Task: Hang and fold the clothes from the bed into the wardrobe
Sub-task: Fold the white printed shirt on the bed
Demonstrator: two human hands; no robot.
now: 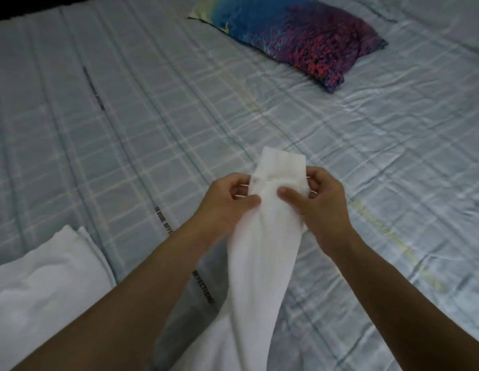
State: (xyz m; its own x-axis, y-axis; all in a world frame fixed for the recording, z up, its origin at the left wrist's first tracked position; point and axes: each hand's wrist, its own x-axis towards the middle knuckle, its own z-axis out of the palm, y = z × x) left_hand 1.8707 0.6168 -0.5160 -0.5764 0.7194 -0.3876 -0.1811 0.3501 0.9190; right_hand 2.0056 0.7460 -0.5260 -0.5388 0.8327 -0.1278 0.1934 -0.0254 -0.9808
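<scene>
Dark lettering on the checked bed sheet point(126, 145) is too blurred to read. Both hands pinch a white garment point(259, 250) near its cuffed end: left hand point(227, 202) on one edge, right hand point(317, 199) on the other. It hangs toward the viewer above the bed. A colourful pillow point(299, 38) lies well beyond; folded white cloth point(43, 285) lies to the left.
</scene>
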